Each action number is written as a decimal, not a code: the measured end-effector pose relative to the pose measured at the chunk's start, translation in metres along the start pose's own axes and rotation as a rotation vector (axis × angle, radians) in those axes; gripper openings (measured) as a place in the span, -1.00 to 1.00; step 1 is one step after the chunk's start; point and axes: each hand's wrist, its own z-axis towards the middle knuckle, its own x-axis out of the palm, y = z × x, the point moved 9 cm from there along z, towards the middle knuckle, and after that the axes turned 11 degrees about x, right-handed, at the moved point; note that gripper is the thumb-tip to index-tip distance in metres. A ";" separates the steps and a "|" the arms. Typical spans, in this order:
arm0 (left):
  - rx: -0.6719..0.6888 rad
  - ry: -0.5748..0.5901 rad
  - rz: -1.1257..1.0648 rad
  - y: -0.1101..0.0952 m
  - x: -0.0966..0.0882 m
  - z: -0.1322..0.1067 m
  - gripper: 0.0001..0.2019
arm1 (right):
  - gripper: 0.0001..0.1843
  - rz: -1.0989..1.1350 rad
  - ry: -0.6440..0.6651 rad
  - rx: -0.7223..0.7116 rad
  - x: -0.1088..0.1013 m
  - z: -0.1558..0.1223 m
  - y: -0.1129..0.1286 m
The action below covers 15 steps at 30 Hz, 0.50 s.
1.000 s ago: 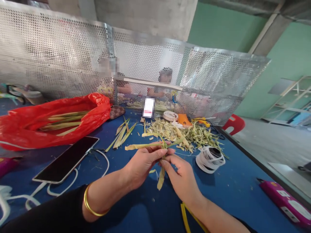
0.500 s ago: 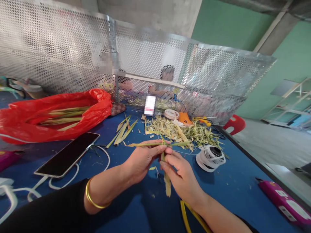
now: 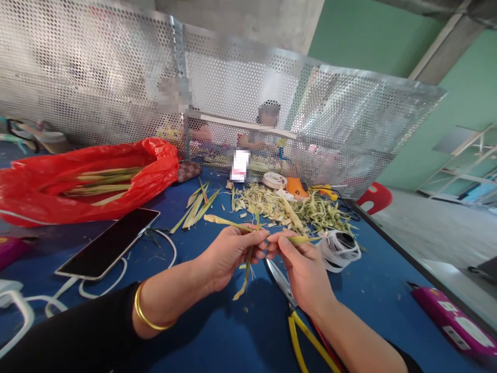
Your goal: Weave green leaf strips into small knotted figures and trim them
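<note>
— Leaf strips [image 3: 222,221]: where are they shown?
— They are held crossed above the blue table [image 3: 388,300], at the middle of the view, just in front of the pile of leaf scraps [image 3: 295,207]. One strip runs sideways; the other hangs down between the hands.
— How are the hands set?
— The left hand [image 3: 227,254] is closed in a pinch on the crossing, thumb against fingertips. The right hand [image 3: 306,269] is pinched on the sideways strip just beside it, so that the two hands are almost touching.
— What is found around them?
— Scissors [image 3: 276,273] with yellow handles are laid on the table under the right hand; their middle is covered by the wrist. A white spool [image 3: 340,249] is seen just beyond the right hand. To the left, a phone [image 3: 108,242] is laid beside a white cable [image 3: 116,277], and more strips are kept in a red bag [image 3: 155,166]. A pink case [image 3: 454,326] is placed at the right edge.
— And behind?
— The table is closed off by a perforated metal screen [image 3: 97,77], through which two seated people are dimly made out.
</note>
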 end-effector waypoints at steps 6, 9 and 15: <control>-0.020 0.000 0.059 -0.003 0.002 -0.001 -0.81 | -0.84 -0.007 -0.081 -0.043 -0.010 -0.003 0.006; -0.055 -0.033 0.066 -0.004 0.000 -0.001 -0.82 | -0.84 -0.011 -0.078 -0.060 -0.012 -0.003 0.009; -0.052 -0.041 0.081 -0.007 -0.003 0.001 -0.81 | -0.82 -0.015 -0.082 -0.092 -0.013 -0.004 0.013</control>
